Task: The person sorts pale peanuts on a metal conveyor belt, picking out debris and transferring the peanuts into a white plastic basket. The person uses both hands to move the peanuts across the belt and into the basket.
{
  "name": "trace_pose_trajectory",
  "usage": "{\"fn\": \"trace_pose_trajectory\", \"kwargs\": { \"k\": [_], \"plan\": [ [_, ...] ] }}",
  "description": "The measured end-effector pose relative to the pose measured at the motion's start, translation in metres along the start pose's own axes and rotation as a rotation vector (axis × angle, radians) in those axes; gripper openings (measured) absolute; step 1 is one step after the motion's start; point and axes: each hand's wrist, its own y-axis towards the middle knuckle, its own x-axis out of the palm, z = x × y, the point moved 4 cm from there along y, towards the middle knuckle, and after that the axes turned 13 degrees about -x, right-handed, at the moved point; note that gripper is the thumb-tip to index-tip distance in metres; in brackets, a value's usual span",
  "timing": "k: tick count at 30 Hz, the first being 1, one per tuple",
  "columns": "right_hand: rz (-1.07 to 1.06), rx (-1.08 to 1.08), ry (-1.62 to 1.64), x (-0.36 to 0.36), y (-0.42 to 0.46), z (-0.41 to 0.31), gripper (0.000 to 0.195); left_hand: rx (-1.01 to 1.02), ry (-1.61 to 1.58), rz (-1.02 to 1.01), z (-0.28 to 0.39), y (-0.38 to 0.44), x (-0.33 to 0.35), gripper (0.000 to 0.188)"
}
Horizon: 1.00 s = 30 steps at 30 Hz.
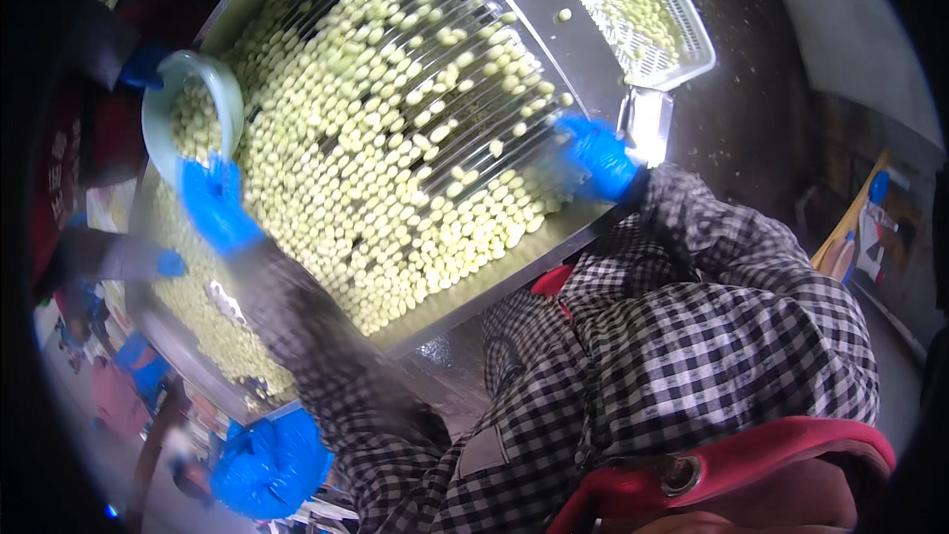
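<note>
My left hand [219, 204], in a blue glove, has its fingers over the near rim of a pale green plastic basin [231, 100] that holds pale green oval pieces, perhaps shelled beans or nuts. Before me, many such pieces [334, 163] lie on a sloping metal grading rack with parallel bars [482, 115]. At the rack's right side, near its metal edge, is my right hand [597, 156], also gloved in blue. Motion blurs its fingertips, so whether it holds any pieces cannot be told.
Another person's gloved hand [142, 67] is at the basin's far side; another gloved hand [171, 263] shows farther down. A white perforated crate [700, 52] of pieces stands upper right. A metal tray [174, 341] with more pieces lies left, above a tied blue plastic bag [270, 467].
</note>
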Motion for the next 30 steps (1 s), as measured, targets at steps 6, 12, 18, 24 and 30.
{"fn": "trace_pose_trajectory", "kwargs": {
  "k": [6, 12, 18, 24, 30],
  "plan": [
    [-0.478, -0.23, -0.65, 0.075, 0.031, 0.017, 0.058, -0.271, 0.933, 0.067, -0.209, -0.142, -0.084, 0.078],
    [-0.007, -0.064, -0.749, -0.061, -0.037, 0.006, 0.043, -0.353, 1.317, 0.019, -0.241, -0.215, -0.06, 0.114],
    [0.254, 0.069, -0.842, -0.114, -0.114, 0.031, 0.039, -0.481, 1.109, -0.048, -0.263, -0.215, -0.024, 0.118],
    [0.217, 0.098, -0.599, -0.078, -0.102, 0.024, 0.036, -0.569, 0.771, -0.083, -0.281, -0.239, 0.057, 0.109],
    [0.124, 0.047, -0.573, -0.042, -0.071, -0.005, 0.039, -0.383, 0.159, -0.508, -0.274, -0.266, 0.129, 0.094]
  ]
}}
